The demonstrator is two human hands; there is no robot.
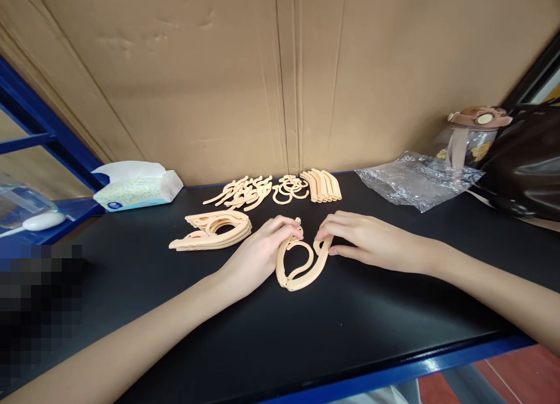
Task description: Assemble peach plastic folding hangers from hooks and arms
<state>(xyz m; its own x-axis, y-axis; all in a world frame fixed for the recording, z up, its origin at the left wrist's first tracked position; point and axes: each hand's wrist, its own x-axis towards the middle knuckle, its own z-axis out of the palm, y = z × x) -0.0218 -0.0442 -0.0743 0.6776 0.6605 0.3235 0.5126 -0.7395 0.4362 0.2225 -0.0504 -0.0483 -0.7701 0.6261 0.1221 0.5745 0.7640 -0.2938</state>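
Observation:
A beige folding clothes hanger [301,281] lies at the middle of the black table, its two arms joined at the near end and its curved hook folded between them. My left hand [266,246] is closed around the left arm, with the fingertips near its far end. On the other side, my right hand [350,235] pinches the upper part of the right arm between thumb and fingers. To the left sits a stack of folded hangers [219,232]. Behind lie loose thin curved pieces [245,191], loose hooks [291,188] and a row of arm pieces [321,185].
A tissue pack [135,188] stands at the back left beside a blue metal frame [74,130]. Crumpled clear plastic [415,179], a drinking bottle [476,136] and a dark bag [525,159] are at the right. Cardboard [219,71] walls off the back.

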